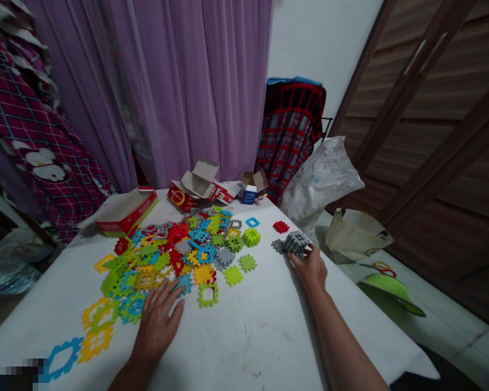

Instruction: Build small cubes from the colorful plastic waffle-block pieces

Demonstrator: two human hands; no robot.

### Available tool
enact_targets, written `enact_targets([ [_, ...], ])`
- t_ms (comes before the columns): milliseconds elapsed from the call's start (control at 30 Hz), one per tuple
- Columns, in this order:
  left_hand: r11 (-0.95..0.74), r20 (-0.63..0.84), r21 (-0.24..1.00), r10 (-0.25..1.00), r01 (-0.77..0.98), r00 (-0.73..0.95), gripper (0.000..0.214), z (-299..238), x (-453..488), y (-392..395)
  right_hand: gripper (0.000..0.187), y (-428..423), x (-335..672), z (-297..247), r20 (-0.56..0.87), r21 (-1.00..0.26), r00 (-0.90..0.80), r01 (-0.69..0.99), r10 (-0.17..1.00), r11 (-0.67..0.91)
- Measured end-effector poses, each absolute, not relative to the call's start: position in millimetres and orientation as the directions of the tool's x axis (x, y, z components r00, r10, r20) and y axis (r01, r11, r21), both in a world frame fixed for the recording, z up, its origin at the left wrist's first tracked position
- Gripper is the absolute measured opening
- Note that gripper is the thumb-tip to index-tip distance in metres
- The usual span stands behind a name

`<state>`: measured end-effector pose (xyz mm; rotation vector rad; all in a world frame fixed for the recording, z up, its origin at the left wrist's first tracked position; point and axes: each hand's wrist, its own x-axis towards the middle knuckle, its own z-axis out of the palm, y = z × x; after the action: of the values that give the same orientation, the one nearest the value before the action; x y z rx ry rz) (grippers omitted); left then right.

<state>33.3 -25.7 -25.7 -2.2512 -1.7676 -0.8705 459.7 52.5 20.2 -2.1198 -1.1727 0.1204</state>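
A wide heap of plastic interlocking tiles (pixel 204 273) in yellow, green, blue, red and grey covers the left and middle of the table. At its near edge my left hand (pixel 158 315) lies with fingers spread, the fingertips over a blue tile (pixel 184 283). Toward the table's right edge, my right hand (pixel 312 266) grips a stack of grey tiles (pixel 296 243). Beside that stack lies a loose grey tile (pixel 278 246), and a red tile (pixel 281 226) is behind it. A green ring-shaped tile (pixel 208 295) lies right of my left hand.
On the white table (pixel 228 347), a shallow red box (pixel 126 214) stands at the back left. An opened red carton (pixel 183 196) and a small blue box (pixel 249 194) sit at the back. Off the right edge are a plastic bag (pixel 320 171), a beige bag (pixel 354 233) and scissors (pixel 385 270).
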Motion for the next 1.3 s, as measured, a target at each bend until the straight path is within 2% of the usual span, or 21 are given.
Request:
enact_targets([
  [367,-0.275,0.555,0.160,0.819,0.948,0.144,0.035,-30.9,28.3,-24.1,0.069,84.2,494.7,22.8,0.223,-0.606,0.571,0.716,0.790,-0.346],
  [600,-0.308,0.481,0.050,0.841,0.950,0.248,0.037,-39.3,10.4,-20.3,0.069,100.0,496.0,17.6,0.237,-0.577,0.540,0.747,0.808,-0.330],
  [833,-0.314,0.490,-0.008,0.827,0.950,0.277,0.037,-39.6,10.8,-20.9,0.067,104.8,499.4,12.2,0.248,-0.517,0.521,0.784,0.817,-0.343],
  [933,-0.319,0.503,0.016,0.822,0.948,0.268,0.036,-35.7,16.2,-22.3,0.067,105.4,499.8,11.2,0.241,-0.490,0.521,0.794,0.818,-0.361],
  [1033,-0.305,0.528,0.089,0.821,0.948,0.215,0.035,-32.6,23.3,-23.4,0.069,105.9,500.4,10.4,0.248,-0.487,0.513,0.799,0.822,-0.352],
  [1133,-0.272,0.533,0.169,0.834,0.947,0.144,0.034,-30.3,30.3,-24.0,0.073,103.8,501.4,8.6,0.258,-0.519,0.509,0.790,0.821,-0.326],
  [1300,-0.255,0.480,0.224,0.869,0.941,0.122,0.032,-23.0,38.5,-26.3,0.073,86.4,499.9,3.2,0.252,-0.613,0.569,0.720,0.782,-0.326],
])
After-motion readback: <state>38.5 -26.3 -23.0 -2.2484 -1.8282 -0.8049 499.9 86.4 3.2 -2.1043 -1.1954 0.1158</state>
